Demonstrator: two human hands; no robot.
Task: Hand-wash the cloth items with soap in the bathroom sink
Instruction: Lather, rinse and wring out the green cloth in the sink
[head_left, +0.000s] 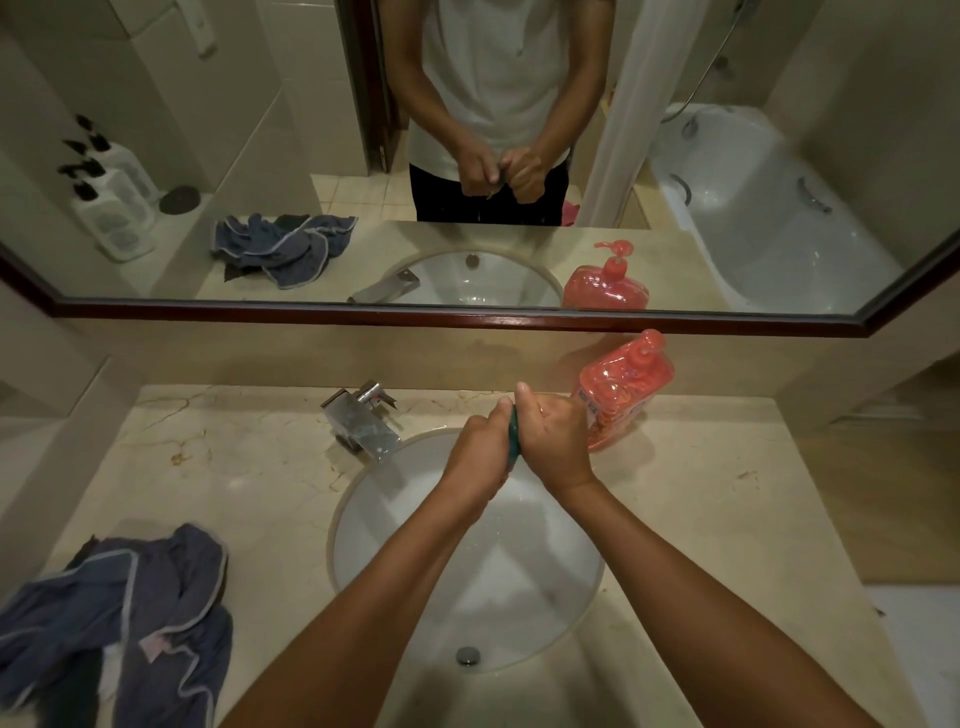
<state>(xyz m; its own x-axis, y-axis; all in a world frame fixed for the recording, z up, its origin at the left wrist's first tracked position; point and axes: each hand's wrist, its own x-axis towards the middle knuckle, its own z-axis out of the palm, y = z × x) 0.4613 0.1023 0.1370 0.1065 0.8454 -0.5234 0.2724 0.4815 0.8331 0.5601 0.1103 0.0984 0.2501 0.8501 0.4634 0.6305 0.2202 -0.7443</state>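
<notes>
1. While the small teal cloth is clamped between the two fists over the far half of the sink, only a narrow strip of it is seen, running roughly away from the body, up and toward the mirror.
2. The left hand is curled round the near, lower end of the cloth; the right hand is wrapped round the far, upper end, its thumb raised. Both grips are pressed closed on the fabric and lie knuckle to knuckle, touching.
3. The cloth's long axis is judged to run through both fists, so any twist is to be made about that line, with the hands turned in opposite ways. Most of the fabric is hidden inside the palms.
4. Neither hand is nearer the cloth; both are on it. The right hand is the nearer one to the red soap bottle, which stands just beside it on the counter, at the sink's far right.
5. The tap is set to the left of the hands, close by; no running water can be made out.
6. A heap of blue cloths is left on the counter well apart, at the near left, nearer the left arm and judged to be waiting for washing.
</notes>
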